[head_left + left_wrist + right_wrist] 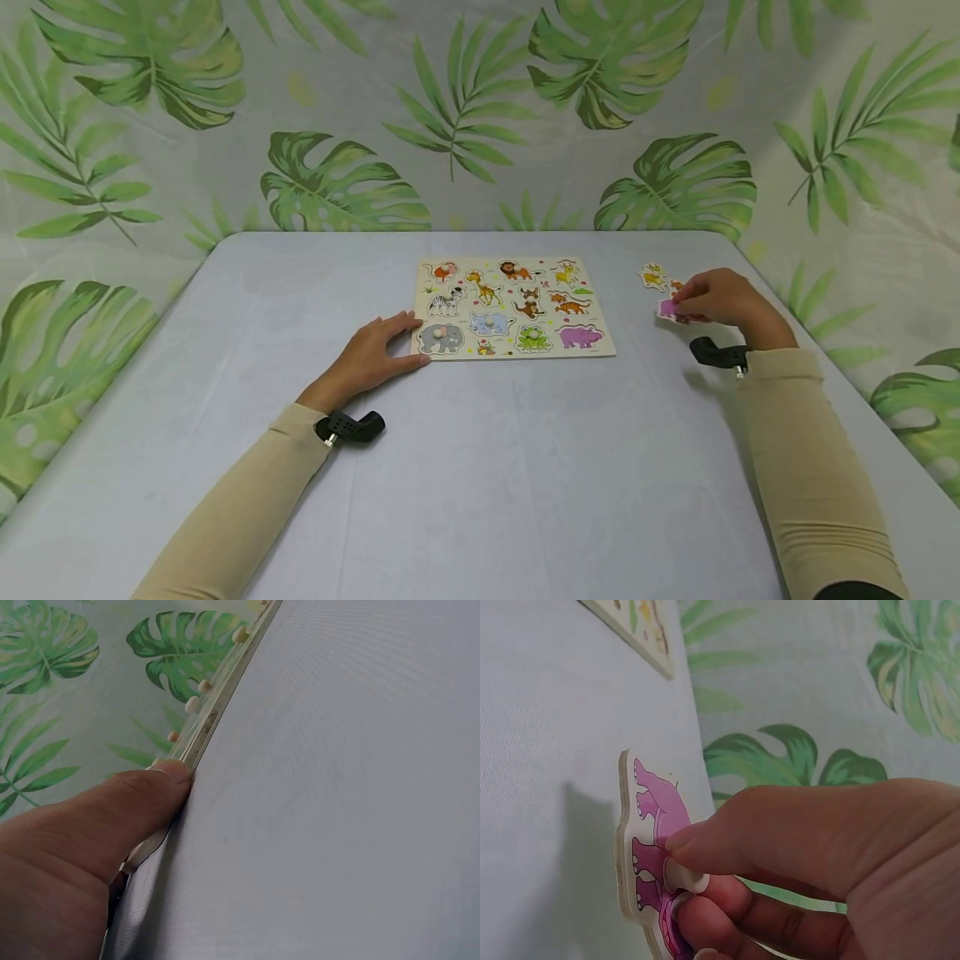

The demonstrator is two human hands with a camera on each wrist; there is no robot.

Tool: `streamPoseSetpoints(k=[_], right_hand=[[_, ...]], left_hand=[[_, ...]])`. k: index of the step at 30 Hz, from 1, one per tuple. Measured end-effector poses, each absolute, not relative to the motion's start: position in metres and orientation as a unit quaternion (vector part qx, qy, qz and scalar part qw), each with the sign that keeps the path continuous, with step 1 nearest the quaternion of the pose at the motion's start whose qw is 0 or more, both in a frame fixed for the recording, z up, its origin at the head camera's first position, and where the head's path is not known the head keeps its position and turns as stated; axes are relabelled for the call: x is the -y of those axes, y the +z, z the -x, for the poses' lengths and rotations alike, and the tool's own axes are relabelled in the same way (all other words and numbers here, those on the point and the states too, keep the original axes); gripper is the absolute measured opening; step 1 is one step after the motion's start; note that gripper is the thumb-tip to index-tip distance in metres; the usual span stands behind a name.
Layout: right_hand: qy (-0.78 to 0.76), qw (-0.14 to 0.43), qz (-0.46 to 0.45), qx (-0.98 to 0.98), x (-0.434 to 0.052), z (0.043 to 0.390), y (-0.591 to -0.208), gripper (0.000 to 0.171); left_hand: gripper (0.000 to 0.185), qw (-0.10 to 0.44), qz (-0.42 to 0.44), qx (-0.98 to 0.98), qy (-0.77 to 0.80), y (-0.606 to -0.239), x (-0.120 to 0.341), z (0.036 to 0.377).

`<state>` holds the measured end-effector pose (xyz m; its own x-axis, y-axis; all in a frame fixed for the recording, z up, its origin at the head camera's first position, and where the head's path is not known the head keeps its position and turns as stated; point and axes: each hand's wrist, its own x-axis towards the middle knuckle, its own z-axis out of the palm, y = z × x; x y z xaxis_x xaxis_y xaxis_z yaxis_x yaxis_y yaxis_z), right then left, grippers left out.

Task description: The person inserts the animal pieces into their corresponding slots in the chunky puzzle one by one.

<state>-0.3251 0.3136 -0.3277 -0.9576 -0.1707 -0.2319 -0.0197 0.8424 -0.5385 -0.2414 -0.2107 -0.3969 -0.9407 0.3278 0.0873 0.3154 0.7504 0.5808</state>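
Note:
A wooden animal puzzle board [513, 354] lies flat at the table's middle, with several pegged animal pieces in it. My left hand [408, 337] rests flat on the table, fingers straight, with the thumb [135, 802] against the board's edge [201, 739] at its near left corner. To the right of the board, my right hand [686, 304] pinches the white peg [687, 879] of a purple animal piece [649, 817], also seen as the purple animal piece [665, 310]. In the head view this piece is low over the table, and whether it touches the table cannot be told.
Two loose pieces lie just beyond my right hand: a yellow animal piece [652, 276] and a small orange piece [676, 285]. The grey table [480, 467] is walled by a leaf-print curtain [465, 117] at the back and both sides. The board's corner [641, 630] shows in the right wrist view.

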Motion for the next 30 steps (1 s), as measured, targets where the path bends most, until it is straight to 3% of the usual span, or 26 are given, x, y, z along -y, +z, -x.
streamPoseSetpoints(k=[18, 30], right_hand=[[-0.289, 0.102, 0.113, -0.945, -0.267, 0.311, -0.31, 0.025], [-0.284, 0.125, 0.14, -0.94, -0.241, 0.309, -0.317, 0.021]], left_hand=[[0.068, 0.011, -0.17, -0.937, 0.305, -0.398, 0.211, 0.242], [0.067, 0.015, -0.168, -0.938, 0.304, -0.396, 0.21, 0.241]])
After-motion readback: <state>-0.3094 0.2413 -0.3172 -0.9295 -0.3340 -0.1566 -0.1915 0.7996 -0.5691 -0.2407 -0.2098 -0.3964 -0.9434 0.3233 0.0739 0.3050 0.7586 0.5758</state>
